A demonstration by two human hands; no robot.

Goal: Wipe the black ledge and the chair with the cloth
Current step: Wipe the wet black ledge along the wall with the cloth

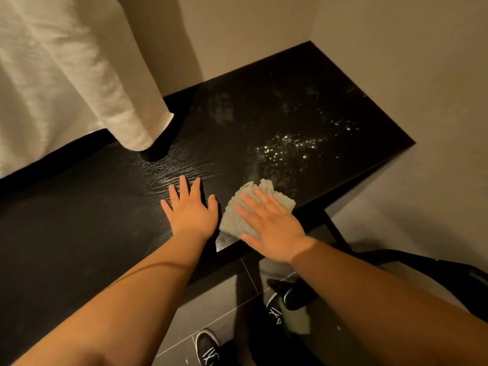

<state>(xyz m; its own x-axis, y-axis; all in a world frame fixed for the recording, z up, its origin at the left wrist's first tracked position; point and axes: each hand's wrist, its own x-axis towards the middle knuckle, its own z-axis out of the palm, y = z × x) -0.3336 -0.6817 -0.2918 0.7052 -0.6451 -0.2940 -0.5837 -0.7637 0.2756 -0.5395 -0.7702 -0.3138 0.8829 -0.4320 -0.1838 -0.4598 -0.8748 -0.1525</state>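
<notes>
Head | right hand (272, 228) grip flat, pressing cloth (237, 217) on black ledge (105, 220) | left hand (191, 210) flat, empty

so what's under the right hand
A crumpled grey cloth lies under the right hand, pressed flat on the black wood-grain ledge near its front edge. The cloth's middle and the ledge beneath it are covered.

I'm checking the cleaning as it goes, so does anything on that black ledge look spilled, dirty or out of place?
Yes. A patch of glinting droplets or specks lies on the black ledge, just beyond the cloth under the right hand. It looks unwiped. The left hand rests flat beside the cloth.
</notes>
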